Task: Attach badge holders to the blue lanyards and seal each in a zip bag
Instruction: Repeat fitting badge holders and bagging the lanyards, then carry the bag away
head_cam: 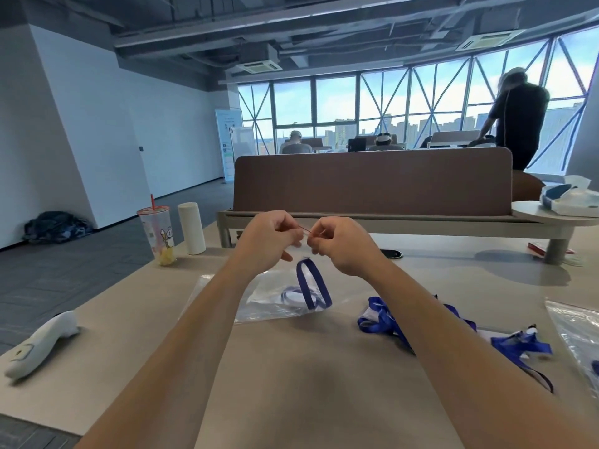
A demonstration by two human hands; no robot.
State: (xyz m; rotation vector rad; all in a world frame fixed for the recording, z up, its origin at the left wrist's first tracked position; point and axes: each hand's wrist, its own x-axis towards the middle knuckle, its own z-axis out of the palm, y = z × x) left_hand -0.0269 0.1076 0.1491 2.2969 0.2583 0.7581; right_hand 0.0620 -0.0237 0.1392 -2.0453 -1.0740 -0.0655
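Left hand (272, 236) and right hand (340, 244), close together, both pinch the top edge of the zip bag (269, 296); the blue lanyard (311, 286) sits inside.

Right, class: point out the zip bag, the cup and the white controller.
zip bag (265, 303): head view, lower clear panel.
cup (157, 234): head view, printed side wall.
controller (42, 345): head view, middle of its body.
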